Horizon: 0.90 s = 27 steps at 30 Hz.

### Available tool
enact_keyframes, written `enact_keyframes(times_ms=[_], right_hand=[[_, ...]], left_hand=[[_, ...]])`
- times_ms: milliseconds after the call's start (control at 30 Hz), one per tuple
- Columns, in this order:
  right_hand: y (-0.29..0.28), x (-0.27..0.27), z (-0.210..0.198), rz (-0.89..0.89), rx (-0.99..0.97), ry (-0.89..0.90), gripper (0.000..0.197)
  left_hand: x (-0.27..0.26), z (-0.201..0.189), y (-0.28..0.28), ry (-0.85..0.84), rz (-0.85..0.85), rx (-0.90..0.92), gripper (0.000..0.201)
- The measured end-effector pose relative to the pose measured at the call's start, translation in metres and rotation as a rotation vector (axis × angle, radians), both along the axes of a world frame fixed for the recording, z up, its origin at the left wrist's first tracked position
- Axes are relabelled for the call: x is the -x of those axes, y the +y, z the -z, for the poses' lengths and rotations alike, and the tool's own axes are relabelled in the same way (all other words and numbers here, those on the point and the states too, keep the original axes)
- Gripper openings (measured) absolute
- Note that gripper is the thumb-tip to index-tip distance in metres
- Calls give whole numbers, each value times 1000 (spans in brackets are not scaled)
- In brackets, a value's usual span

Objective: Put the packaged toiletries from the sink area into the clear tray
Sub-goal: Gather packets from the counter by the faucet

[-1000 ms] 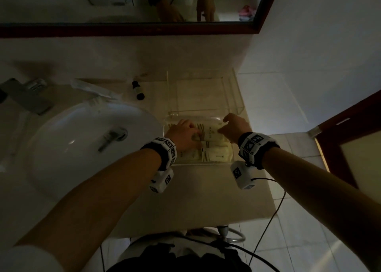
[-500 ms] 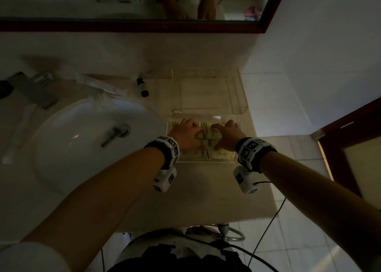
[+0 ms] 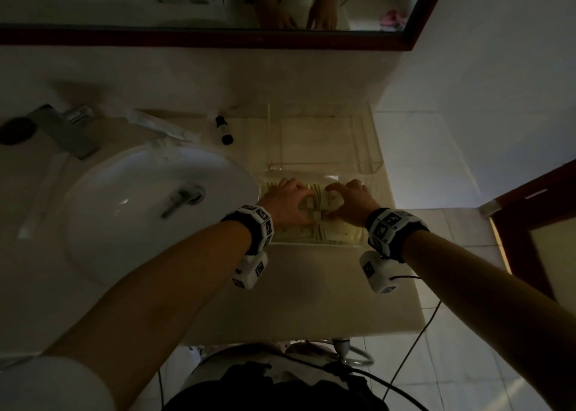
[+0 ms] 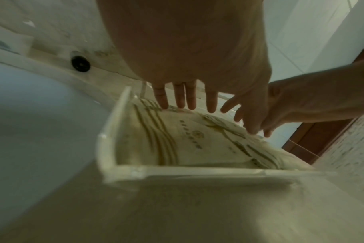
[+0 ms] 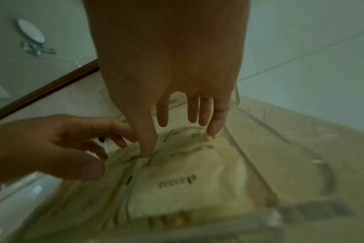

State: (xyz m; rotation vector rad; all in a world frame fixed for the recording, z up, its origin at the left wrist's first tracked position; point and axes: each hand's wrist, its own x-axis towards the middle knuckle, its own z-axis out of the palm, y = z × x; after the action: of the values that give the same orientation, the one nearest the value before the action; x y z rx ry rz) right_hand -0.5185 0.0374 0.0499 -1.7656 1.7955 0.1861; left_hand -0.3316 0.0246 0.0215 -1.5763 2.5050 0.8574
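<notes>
The clear tray [image 3: 371, 142] stands on the counter right of the sink and has two compartments. The far one looks empty. The near one [image 4: 177, 171] holds several cream packaged toiletries [image 3: 327, 198] with green print, lying flat and overlapping [image 4: 197, 139] [image 5: 177, 180]. Both hands reach into the near compartment. My left hand [image 3: 286, 202] touches the packets' far edge with straight fingers [image 4: 187, 105]. My right hand [image 3: 349, 198] presses on the packets with its thumb and little finger [image 5: 215, 128]. The two hands almost meet over the middle packet. Neither hand plainly grips one.
A white basin [image 3: 149, 211] with a drain plug lies to the left, the faucet [image 3: 62, 130] behind it. A small dark-capped bottle [image 3: 225, 130] and a long wrapped item [image 3: 162, 127] lie by the wall. A framed mirror [image 3: 218, 38] hangs above; a door [image 3: 536, 223] stands at right.
My right hand has slid left from the tray's right side toward the middle. My left hand stayed on the packets, so both hands now sit close together.
</notes>
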Motion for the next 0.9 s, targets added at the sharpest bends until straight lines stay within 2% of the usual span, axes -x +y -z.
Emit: enact_keyframes(times_ms=[167,433,567,700,900], right_hand=[[-14,-12,-10,34,50,-61,60],[-22,-52,-24,-2,107,-129,64],[-25,-83,-33,-22,124,-184,64],[-29,-119,-40,-45,128,-250,65],[-37,-180,-44,6,110,-418,67]], left_hand=[[-23,-10,1,83,-56,49,68],[-76,-29,-3,161,-202,107,67],[-110,-33,-2,154,-299,83,69],[-150,-32,4,192,-388,106,60],[-212,-42,17,223,-512,144,69]])
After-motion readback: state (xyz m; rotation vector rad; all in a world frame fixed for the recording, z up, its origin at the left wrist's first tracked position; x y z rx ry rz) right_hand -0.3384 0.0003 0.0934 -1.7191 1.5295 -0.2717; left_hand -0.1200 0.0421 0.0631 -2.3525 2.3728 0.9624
